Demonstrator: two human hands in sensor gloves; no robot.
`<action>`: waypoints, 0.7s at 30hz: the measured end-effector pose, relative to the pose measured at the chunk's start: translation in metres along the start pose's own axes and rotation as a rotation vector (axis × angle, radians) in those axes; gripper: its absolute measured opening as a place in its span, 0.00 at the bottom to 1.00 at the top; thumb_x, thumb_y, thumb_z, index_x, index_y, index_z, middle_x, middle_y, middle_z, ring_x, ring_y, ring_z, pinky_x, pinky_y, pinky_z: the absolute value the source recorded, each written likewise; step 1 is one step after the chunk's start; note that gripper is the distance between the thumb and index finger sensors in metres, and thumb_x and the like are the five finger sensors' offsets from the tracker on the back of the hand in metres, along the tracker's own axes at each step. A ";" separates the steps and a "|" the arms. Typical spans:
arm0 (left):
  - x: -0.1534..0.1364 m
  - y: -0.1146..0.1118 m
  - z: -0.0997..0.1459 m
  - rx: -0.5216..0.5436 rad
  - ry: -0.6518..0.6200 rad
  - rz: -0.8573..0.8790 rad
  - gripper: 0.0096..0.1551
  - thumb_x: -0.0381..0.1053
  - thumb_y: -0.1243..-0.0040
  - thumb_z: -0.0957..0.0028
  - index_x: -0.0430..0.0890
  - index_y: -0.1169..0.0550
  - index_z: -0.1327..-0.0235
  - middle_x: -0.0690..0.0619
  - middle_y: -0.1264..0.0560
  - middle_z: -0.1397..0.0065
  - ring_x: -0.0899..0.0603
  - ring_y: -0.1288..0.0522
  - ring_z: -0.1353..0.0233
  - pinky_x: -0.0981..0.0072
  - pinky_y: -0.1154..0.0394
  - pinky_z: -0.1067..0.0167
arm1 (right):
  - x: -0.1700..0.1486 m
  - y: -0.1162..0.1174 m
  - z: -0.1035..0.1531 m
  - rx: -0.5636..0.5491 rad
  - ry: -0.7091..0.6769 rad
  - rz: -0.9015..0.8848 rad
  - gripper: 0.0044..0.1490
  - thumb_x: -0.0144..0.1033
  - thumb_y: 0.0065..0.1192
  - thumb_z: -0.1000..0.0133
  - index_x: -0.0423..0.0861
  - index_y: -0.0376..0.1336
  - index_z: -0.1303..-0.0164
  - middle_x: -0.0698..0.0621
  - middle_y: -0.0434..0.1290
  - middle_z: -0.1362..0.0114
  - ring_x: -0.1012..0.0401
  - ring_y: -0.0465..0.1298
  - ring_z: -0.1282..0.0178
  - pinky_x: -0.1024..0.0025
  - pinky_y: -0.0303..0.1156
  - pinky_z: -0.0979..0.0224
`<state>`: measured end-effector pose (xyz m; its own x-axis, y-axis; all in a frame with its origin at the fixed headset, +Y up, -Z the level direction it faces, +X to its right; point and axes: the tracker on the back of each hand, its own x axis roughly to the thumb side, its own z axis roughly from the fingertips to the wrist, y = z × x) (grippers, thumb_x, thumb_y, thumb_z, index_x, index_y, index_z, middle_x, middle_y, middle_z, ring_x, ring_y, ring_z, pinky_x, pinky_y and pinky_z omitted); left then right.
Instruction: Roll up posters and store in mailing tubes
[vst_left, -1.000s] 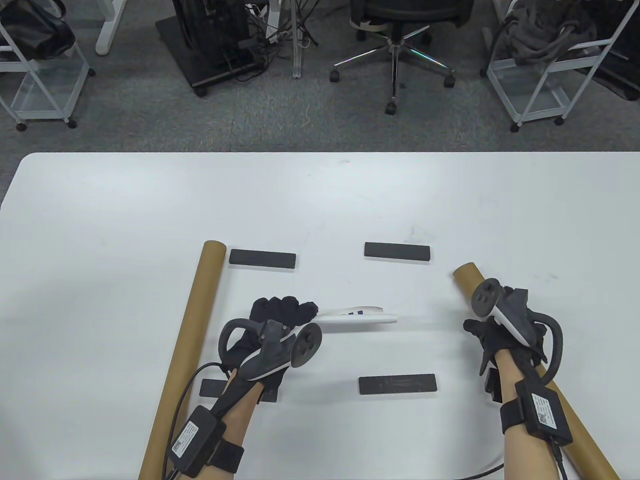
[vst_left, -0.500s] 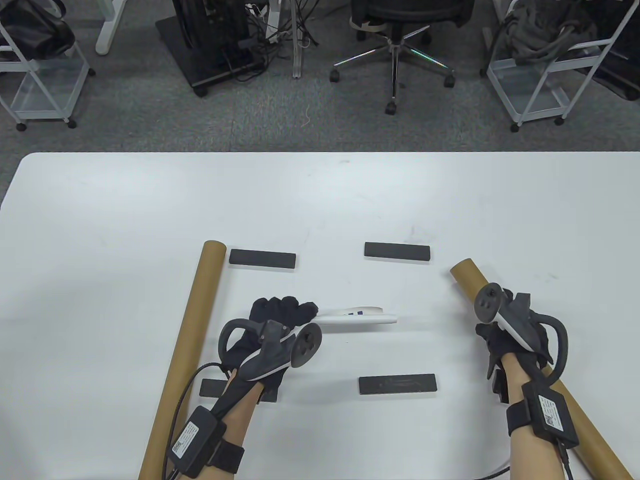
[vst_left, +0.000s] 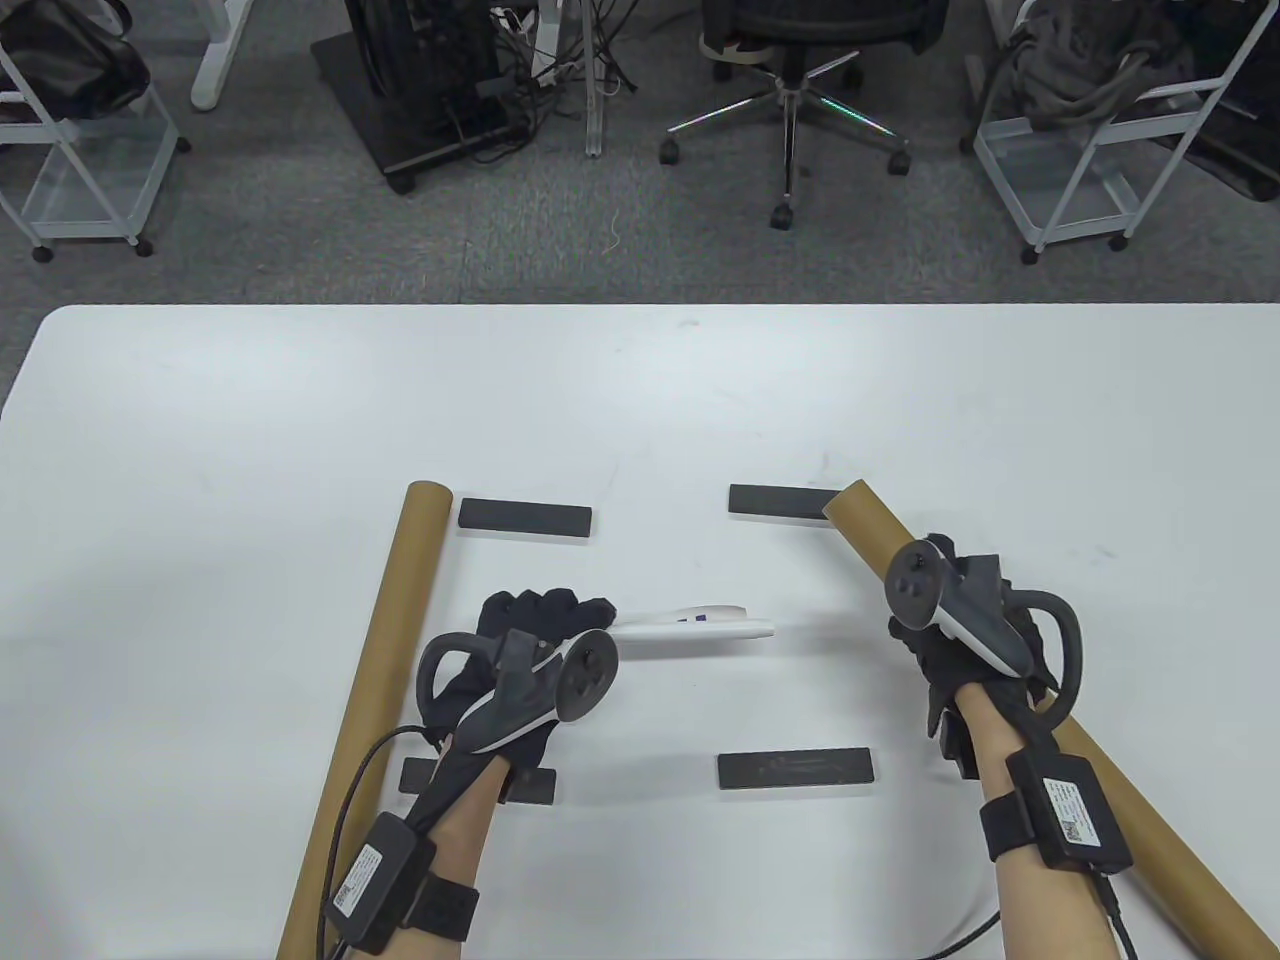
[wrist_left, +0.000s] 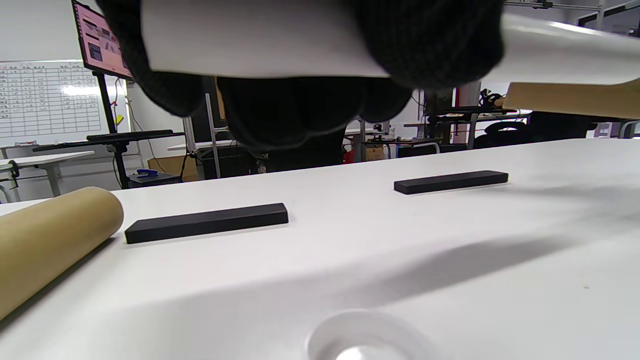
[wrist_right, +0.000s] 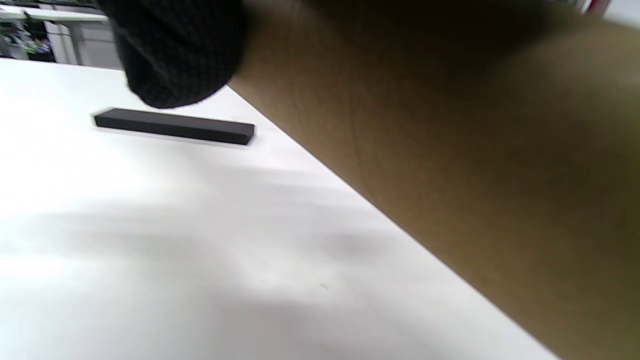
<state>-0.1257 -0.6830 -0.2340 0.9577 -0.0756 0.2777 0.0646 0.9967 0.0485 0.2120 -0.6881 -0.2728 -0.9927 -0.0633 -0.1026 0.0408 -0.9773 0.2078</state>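
Surface (vst_left: 250, 420) white, carries all. L mailing tube (vst_left: 372, 700) flat on surface, L side, running near to far. R mailing tube (vst_left: 1120, 800) diagonal, far end raised over far-R black bar (vst_left: 775, 500). R hand (vst_left: 960, 650) grip wrapped round R tube mid-length. L hand (vst_left: 520, 650) grip curled round end of rolled poster (vst_left: 700, 628), roll held off surface, pointing R. Near-R bar (vst_left: 795, 768) and far-L bar (vst_left: 525, 517) lie free; near-L bar (vst_left: 420, 776) partly under L wrist.
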 end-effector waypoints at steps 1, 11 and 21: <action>-0.003 0.000 0.000 -0.001 0.010 0.005 0.29 0.60 0.45 0.49 0.66 0.24 0.31 0.63 0.20 0.34 0.47 0.18 0.34 0.42 0.28 0.23 | 0.007 -0.004 0.001 -0.015 -0.020 0.010 0.57 0.47 0.64 0.48 0.35 0.43 0.17 0.36 0.63 0.21 0.38 0.72 0.29 0.38 0.71 0.30; -0.024 -0.001 -0.001 -0.020 0.073 0.034 0.29 0.59 0.42 0.52 0.68 0.22 0.34 0.64 0.19 0.33 0.47 0.18 0.32 0.41 0.28 0.22 | 0.036 -0.011 0.010 -0.084 -0.164 0.119 0.55 0.44 0.67 0.51 0.43 0.44 0.17 0.40 0.62 0.19 0.39 0.70 0.26 0.36 0.67 0.26; -0.046 -0.002 -0.001 -0.040 0.135 0.089 0.29 0.58 0.40 0.53 0.69 0.21 0.35 0.64 0.20 0.31 0.46 0.19 0.29 0.40 0.29 0.22 | 0.023 0.011 0.019 -0.153 -0.247 0.120 0.53 0.41 0.69 0.52 0.50 0.47 0.19 0.44 0.63 0.19 0.40 0.69 0.23 0.36 0.64 0.23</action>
<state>-0.1693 -0.6812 -0.2473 0.9890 0.0145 0.1475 -0.0132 0.9999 -0.0097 0.1876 -0.6964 -0.2546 -0.9766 -0.1473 0.1568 0.1573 -0.9861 0.0535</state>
